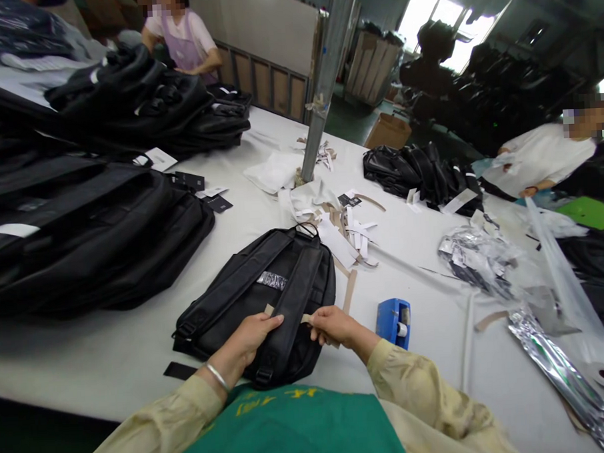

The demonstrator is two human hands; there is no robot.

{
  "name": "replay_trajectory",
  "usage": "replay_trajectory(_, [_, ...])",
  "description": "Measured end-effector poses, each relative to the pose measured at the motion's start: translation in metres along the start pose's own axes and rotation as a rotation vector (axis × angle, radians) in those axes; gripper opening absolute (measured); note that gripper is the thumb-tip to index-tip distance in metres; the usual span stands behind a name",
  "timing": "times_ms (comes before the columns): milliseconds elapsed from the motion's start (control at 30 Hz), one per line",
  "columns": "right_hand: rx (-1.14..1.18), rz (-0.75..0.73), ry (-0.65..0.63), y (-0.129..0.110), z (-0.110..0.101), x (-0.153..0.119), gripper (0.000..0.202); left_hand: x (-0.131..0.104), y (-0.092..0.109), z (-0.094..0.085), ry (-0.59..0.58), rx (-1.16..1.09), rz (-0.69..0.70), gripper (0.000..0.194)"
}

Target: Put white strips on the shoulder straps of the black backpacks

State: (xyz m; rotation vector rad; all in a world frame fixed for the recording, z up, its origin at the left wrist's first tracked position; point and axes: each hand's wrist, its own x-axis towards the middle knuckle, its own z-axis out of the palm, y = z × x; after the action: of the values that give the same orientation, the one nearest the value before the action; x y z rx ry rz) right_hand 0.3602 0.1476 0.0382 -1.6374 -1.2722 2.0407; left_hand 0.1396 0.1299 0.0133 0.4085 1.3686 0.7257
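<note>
A black backpack [245,296] lies before me on the white table, its two shoulder straps facing up. My left hand [251,337] is closed at the near part of the right-hand shoulder strap [295,290], thumb on top and fingers partly hidden. Beside that thumb a short tan end [269,310] sticks out on the other side of the strap. My right hand [333,325] pinches a tan paper strip [306,318] at the strap's right edge. How the strip runs under the strap is hidden.
A blue tape dispenser [393,322] stands right of my right hand. Stacked black backpacks [96,222] fill the left side. Paper scraps [350,234] lie around the metal post [326,85]. Silvery plastic packaging [563,375] lies right. Two co-workers [188,38] stand across the table.
</note>
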Motion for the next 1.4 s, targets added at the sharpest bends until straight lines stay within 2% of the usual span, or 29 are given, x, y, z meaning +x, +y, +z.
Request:
replay_trajectory(100, [-0.209, 0.079, 0.050, 0.003, -0.002, -0.008, 0.021, -0.002, 0.001, -0.001, -0.067, -0.059, -0.075, 0.024])
replay_trajectory(200, [-0.273, 0.067, 0.106, 0.003, 0.009, 0.002, 0.025, -0.007, 0.007, 0.000, -0.142, -0.112, -0.152, 0.024])
replay_trajectory(300, [-0.202, -0.037, 0.148, 0.000, 0.019, 0.021, 0.024, -0.009, 0.012, 0.000, -0.140, -0.135, -0.147, 0.025])
replay_trajectory(433, [-0.154, -0.121, 0.129, -0.002, 0.023, 0.036, 0.018, -0.008, 0.014, -0.003, -0.121, -0.165, -0.160, 0.023])
replay_trajectory(500, [-0.134, -0.114, 0.099, 0.000, 0.023, 0.034, 0.017, -0.007, 0.014, -0.004, -0.125, -0.171, -0.190, 0.022])
replay_trajectory(567, [-0.096, -0.094, 0.080, 0.002, 0.023, 0.028, 0.017, -0.006, 0.013, -0.005, -0.177, -0.200, -0.212, 0.023])
replay_trajectory(667, [-0.027, -0.077, 0.121, 0.003, 0.026, 0.020, 0.018, -0.006, 0.014, -0.005, -0.243, -0.241, -0.213, 0.024])
replay_trajectory(800, [-0.036, -0.047, 0.166, -0.003, 0.030, 0.020, 0.021, -0.006, 0.016, -0.002, -0.134, -0.178, -0.196, 0.017])
replay_trajectory(900, [-0.143, -0.030, 0.093, -0.007, 0.026, 0.023, 0.020, -0.006, 0.018, -0.002, -0.058, -0.129, -0.210, 0.014])
replay_trajectory(1033, [-0.279, -0.041, -0.005, -0.011, 0.006, 0.020, 0.005, -0.009, 0.022, -0.004, -0.008, -0.039, -0.193, 0.013])
replay_trajectory(1133, [-0.283, -0.074, -0.010, -0.022, -0.009, 0.014, 0.015, -0.011, 0.023, -0.002, 0.009, 0.019, -0.151, 0.015])
replay_trajectory(1233, [-0.333, -0.207, -0.050, -0.040, -0.011, 0.015, 0.017, -0.010, 0.022, 0.002, 0.029, 0.066, -0.115, 0.014])
replay_trajectory(1333, [-0.384, -0.339, -0.272, -0.057, -0.004, 0.025, 0.030, -0.006, 0.019, 0.004, 0.041, 0.098, -0.087, 0.015])
replay_trajectory(1400, [-0.486, -0.400, -0.402, -0.067, 0.003, 0.036, 0.030, -0.005, 0.018, 0.003, 0.057, 0.108, -0.069, 0.015])
